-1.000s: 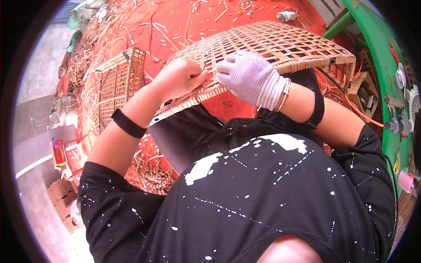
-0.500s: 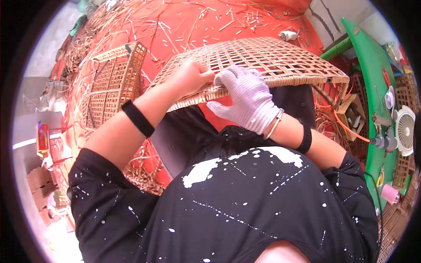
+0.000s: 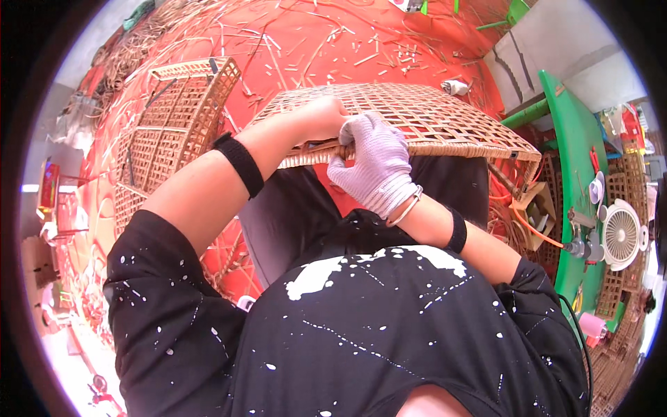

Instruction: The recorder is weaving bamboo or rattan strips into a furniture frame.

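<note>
A tan open-weave wicker basket rests across my lap, its thick wrapped rim facing me. My right hand, in a pale knitted glove, grips this rim, thumb below and fingers over the top. Bare and closed, my left hand is at the same rim, right beside the gloved fingertips. Its own fingertips are mostly turned away, so what they pinch cannot be made out.
A second wicker frame stands to the left. Loose cane strips litter the red floor covering. On the right are a green board, a white fan, an orange hose and an open cardboard box.
My left hand has moved up and to the right, its forearm reaching further over the basket. The gloved hand has drawn its thumb in toward the rim. The whole view has shifted slightly.
</note>
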Demonstrator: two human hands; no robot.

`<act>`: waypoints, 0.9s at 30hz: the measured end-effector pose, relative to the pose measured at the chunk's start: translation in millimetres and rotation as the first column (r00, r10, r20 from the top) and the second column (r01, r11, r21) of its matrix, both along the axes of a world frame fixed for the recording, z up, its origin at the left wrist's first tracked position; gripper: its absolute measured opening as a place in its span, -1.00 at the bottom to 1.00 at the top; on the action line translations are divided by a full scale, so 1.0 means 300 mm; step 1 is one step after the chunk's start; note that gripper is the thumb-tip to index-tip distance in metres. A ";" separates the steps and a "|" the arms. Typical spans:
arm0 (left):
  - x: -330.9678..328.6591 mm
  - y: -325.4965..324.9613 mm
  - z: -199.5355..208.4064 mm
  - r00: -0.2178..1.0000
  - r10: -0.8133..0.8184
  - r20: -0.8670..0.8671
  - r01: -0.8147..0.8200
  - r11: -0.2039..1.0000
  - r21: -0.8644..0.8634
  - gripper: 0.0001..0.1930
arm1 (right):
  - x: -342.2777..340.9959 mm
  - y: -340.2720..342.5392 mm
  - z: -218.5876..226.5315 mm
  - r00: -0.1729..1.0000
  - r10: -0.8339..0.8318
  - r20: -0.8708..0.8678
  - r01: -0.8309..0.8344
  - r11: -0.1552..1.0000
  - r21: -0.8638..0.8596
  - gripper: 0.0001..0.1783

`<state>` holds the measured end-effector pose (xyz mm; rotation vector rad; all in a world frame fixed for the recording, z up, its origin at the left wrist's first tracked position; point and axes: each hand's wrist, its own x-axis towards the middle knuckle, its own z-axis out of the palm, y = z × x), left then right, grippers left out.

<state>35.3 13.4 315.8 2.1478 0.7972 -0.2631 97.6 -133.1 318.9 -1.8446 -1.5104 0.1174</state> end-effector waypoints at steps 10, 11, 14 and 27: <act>-0.011 0.006 0.024 1.000 -0.013 -0.002 0.013 1.000 0.028 -0.68 | -0.007 0.001 0.027 0.992 0.050 0.117 -0.062 0.993 0.101 -0.70; -0.010 0.005 0.027 1.000 -0.018 -0.006 0.019 0.999 0.046 -0.67 | 0.002 0.001 0.017 0.992 0.051 0.118 -0.063 0.993 0.102 -0.70; -0.016 0.007 0.059 0.999 -0.016 -0.050 0.016 1.000 -0.017 -0.66 | 0.028 -0.003 -0.005 0.998 0.050 0.042 -0.054 0.993 0.105 -0.75; 0.014 0.005 0.059 0.996 -0.061 -0.065 0.064 0.997 0.039 -0.69 | 0.034 0.014 0.015 0.996 0.078 0.046 -0.080 0.996 0.044 -0.78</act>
